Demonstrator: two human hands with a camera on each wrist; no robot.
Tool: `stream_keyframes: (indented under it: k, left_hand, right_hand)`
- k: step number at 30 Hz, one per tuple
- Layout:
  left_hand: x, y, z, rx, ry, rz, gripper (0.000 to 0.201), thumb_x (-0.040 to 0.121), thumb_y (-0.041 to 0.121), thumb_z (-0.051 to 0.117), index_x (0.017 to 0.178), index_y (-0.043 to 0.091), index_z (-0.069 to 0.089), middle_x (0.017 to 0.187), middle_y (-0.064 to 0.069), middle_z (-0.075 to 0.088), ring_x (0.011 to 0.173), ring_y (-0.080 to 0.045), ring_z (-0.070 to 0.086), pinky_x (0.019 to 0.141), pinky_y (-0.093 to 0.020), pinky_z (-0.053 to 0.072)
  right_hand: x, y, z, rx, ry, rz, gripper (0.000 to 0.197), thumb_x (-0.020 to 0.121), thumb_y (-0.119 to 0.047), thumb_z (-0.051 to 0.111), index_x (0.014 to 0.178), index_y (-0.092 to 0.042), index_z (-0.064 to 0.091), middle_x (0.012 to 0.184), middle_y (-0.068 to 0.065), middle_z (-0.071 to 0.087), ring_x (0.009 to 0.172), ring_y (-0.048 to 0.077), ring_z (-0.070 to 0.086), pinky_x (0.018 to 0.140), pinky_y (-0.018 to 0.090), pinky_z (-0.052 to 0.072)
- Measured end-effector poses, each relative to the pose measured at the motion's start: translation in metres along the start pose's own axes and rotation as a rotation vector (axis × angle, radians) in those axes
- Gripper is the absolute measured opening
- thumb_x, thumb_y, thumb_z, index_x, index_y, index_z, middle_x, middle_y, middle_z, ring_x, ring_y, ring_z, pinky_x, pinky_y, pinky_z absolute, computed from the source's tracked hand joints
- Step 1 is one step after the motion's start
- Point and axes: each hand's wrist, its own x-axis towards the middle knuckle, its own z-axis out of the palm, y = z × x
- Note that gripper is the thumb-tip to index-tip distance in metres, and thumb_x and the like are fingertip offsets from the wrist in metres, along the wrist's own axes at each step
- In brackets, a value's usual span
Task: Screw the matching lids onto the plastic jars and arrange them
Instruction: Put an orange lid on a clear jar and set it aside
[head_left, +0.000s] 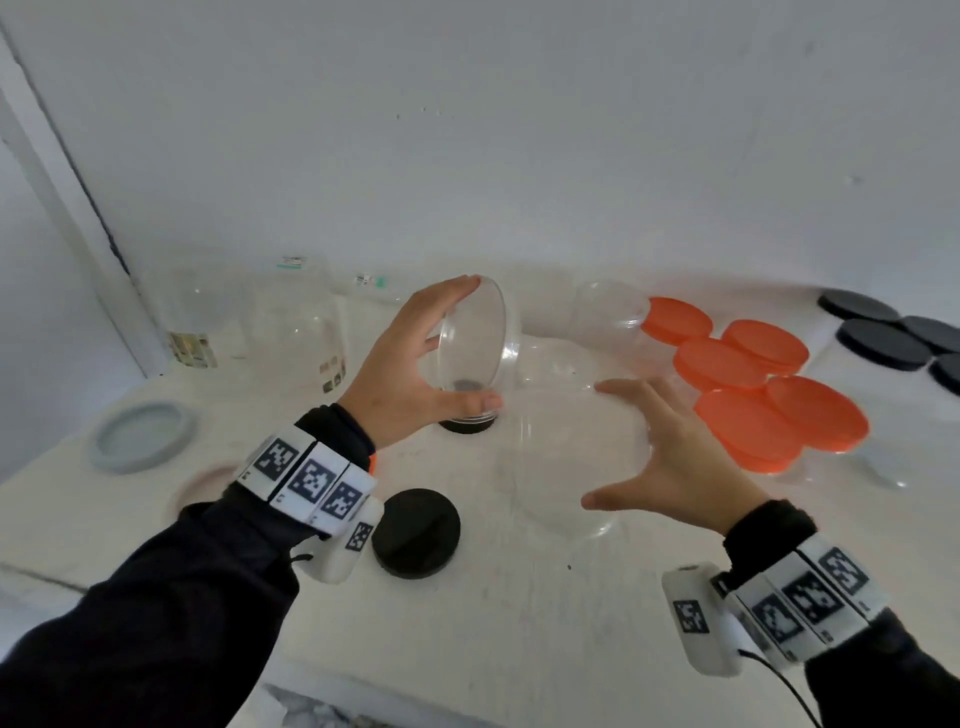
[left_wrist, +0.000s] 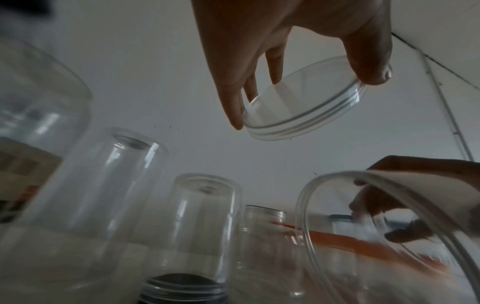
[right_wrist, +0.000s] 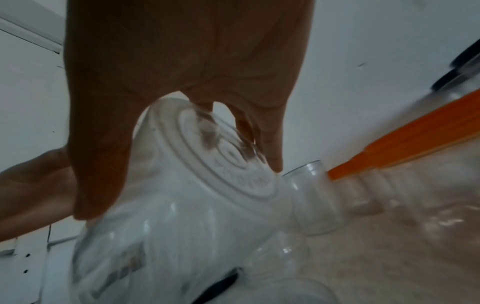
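While the left hand (head_left: 410, 364) pinches a clear lid (head_left: 475, 338) ready, the right hand (head_left: 670, 457) spreads around the big jar (head_left: 566, 457), steadying it.

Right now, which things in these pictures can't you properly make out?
- Large clear jar: head view, transparent against the white table, its outline nearly vanishes under the right hand.
- Jar labels: head view, too small to read.
- Orange lids: right wrist view, blurred and cut off by the edge.
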Motion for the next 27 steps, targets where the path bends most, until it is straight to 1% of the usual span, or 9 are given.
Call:
stream_keyframes:
  k: [1, 5, 11, 13, 15, 18, 21, 24, 27]
  left_hand:
    - [0.003, 0.002, 0.007, -0.009, -0.01, 0.004, 0.091, 0.058, 0.048, 0.076, 0.138, 0.035, 0.033, 0.138, 0.022, 0.033, 0.128, 0.004, 0.034, 0.103, -0.028, 0.037]
    - [0.009, 0.01, 0.035, -0.027, -0.06, 0.024, 0.092, 0.058, 0.049, 0.076, 0.138, 0.034, 0.033, 0.139, 0.019, 0.034, 0.127, 0.003, 0.035, 0.103, -0.028, 0.038]
    - [0.013, 0.02, 0.073, -0.017, -0.153, 0.046, 0.088, 0.056, 0.053, 0.075, 0.133, 0.04, 0.034, 0.139, 0.018, 0.034, 0.126, 0.004, 0.037, 0.097, -0.023, 0.04]
    - [0.013, 0.02, 0.084, -0.023, -0.186, 0.051, 0.088, 0.057, 0.053, 0.074, 0.134, 0.035, 0.035, 0.139, 0.018, 0.035, 0.126, 0.004, 0.036, 0.096, -0.018, 0.039]
    - [0.013, 0.022, 0.094, -0.019, -0.219, 0.052, 0.089, 0.058, 0.054, 0.073, 0.136, 0.032, 0.036, 0.139, 0.019, 0.035, 0.125, 0.006, 0.036, 0.094, -0.013, 0.038]
    - [0.014, 0.025, 0.107, -0.024, -0.246, 0.044, 0.089, 0.057, 0.055, 0.073, 0.135, 0.033, 0.036, 0.14, 0.019, 0.036, 0.125, 0.005, 0.037, 0.096, -0.019, 0.039]
    - [0.016, 0.028, 0.118, -0.042, -0.263, 0.056, 0.088, 0.057, 0.054, 0.073, 0.134, 0.035, 0.036, 0.14, 0.018, 0.036, 0.125, 0.003, 0.038, 0.098, -0.026, 0.04]
    - [0.019, 0.03, 0.127, -0.04, -0.275, 0.069, 0.088, 0.057, 0.054, 0.073, 0.134, 0.035, 0.035, 0.139, 0.018, 0.036, 0.125, 0.003, 0.038, 0.097, -0.024, 0.04]
    - [0.021, 0.033, 0.135, -0.046, -0.291, 0.083, 0.088, 0.058, 0.054, 0.073, 0.135, 0.033, 0.035, 0.139, 0.018, 0.036, 0.125, 0.003, 0.037, 0.097, -0.022, 0.04]
  right_hand:
    - [-0.007, 0.006, -0.003, -0.006, 0.007, 0.028, 0.099, 0.046, -0.04, 0.089, 0.13, -0.028, 0.039, 0.123, -0.011, 0.037, 0.108, 0.006, 0.04, 0.087, 0.019, 0.036]
    - [-0.032, 0.02, -0.011, -0.021, 0.027, 0.165, 0.099, 0.048, -0.042, 0.089, 0.128, -0.018, 0.036, 0.118, -0.011, 0.039, 0.107, 0.003, 0.038, 0.085, 0.015, 0.028]
    - [-0.064, 0.046, -0.015, 0.102, 0.09, 0.248, 0.089, 0.039, -0.055, 0.084, 0.107, -0.023, 0.036, 0.11, -0.007, 0.045, 0.101, 0.006, 0.047, 0.072, 0.012, 0.038]
    - [-0.071, 0.054, -0.014, 0.154, 0.101, 0.263, 0.093, 0.034, -0.063, 0.078, 0.109, -0.025, 0.037, 0.112, -0.009, 0.046, 0.103, 0.005, 0.049, 0.075, 0.015, 0.041]
    - [-0.078, 0.061, -0.014, 0.174, 0.111, 0.255, 0.1, 0.035, -0.063, 0.077, 0.12, -0.029, 0.037, 0.118, -0.011, 0.044, 0.104, 0.006, 0.05, 0.077, 0.015, 0.041]
    - [-0.084, 0.069, -0.015, 0.17, 0.11, 0.246, 0.106, 0.043, -0.06, 0.078, 0.135, -0.026, 0.035, 0.124, -0.011, 0.041, 0.106, 0.007, 0.049, 0.077, 0.011, 0.037]
    - [-0.09, 0.076, -0.015, 0.192, 0.116, 0.311, 0.094, 0.05, -0.055, 0.08, 0.127, -0.023, 0.036, 0.12, -0.009, 0.043, 0.108, 0.007, 0.048, 0.082, 0.017, 0.039]
    - [-0.097, 0.084, -0.012, 0.218, 0.11, 0.335, 0.083, 0.055, -0.045, 0.084, 0.117, -0.023, 0.034, 0.12, -0.007, 0.042, 0.113, 0.008, 0.046, 0.09, 0.023, 0.04]
    - [-0.105, 0.09, -0.015, 0.258, 0.066, 0.374, 0.083, 0.054, -0.049, 0.081, 0.114, -0.022, 0.031, 0.124, -0.007, 0.039, 0.119, 0.006, 0.04, 0.095, 0.022, 0.034]
